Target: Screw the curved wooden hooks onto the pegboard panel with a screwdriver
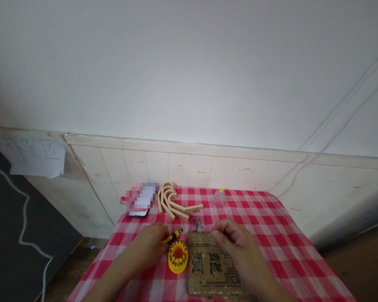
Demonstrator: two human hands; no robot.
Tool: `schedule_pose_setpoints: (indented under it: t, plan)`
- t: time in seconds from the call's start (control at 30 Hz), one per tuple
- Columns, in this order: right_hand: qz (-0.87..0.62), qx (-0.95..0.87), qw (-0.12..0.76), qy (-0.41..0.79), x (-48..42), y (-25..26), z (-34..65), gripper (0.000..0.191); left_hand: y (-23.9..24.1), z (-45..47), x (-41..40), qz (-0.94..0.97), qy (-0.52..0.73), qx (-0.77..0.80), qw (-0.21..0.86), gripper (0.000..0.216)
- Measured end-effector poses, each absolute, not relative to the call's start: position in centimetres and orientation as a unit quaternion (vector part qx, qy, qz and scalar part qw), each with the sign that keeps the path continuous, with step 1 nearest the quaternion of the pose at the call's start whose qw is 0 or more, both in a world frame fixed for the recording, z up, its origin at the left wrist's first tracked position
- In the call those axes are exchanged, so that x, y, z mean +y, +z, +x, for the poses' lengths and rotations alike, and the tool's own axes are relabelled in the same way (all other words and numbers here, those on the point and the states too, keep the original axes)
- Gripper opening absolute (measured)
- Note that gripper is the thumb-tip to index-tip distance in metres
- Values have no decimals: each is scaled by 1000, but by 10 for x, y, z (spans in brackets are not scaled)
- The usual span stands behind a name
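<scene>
Head: left hand (153,242) curled around tool (175,234)

soft light | wall (195,100) brightest mid-frame | upper corners dimmer | phone (145,197) pixelated

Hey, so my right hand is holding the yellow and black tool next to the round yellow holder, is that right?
Not quite: it is your left hand that holds the yellow and black tool next to the round yellow holder, as the head view shows.
</scene>
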State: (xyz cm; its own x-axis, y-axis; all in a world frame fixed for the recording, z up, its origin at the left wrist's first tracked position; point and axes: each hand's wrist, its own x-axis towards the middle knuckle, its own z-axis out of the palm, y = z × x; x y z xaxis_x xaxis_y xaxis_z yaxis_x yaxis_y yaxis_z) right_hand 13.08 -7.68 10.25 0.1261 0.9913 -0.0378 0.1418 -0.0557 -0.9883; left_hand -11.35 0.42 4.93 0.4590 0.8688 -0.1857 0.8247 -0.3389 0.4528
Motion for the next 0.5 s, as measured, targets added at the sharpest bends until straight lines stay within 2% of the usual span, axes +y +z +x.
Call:
schedule_pose_setpoints:
  t: [0.1, 0.23, 0.37, 0.5]
  plan:
    - [-578, -492, 478, 442, -75, 104, 129, 22, 49, -119, 4, 800, 83, 535, 258, 16]
    - [-562, -502, 486, 442, -71, 113, 124, 21, 65, -128, -13, 766, 216, 535, 283, 22]
    - [-531, -545, 480, 437, -71, 129, 114, 22, 82, -126, -50, 740, 321, 482, 341, 20]
    - [-503, -575, 462, 451, -80, 136, 104, 24, 82, -118, -81, 722, 387, 450, 355, 17]
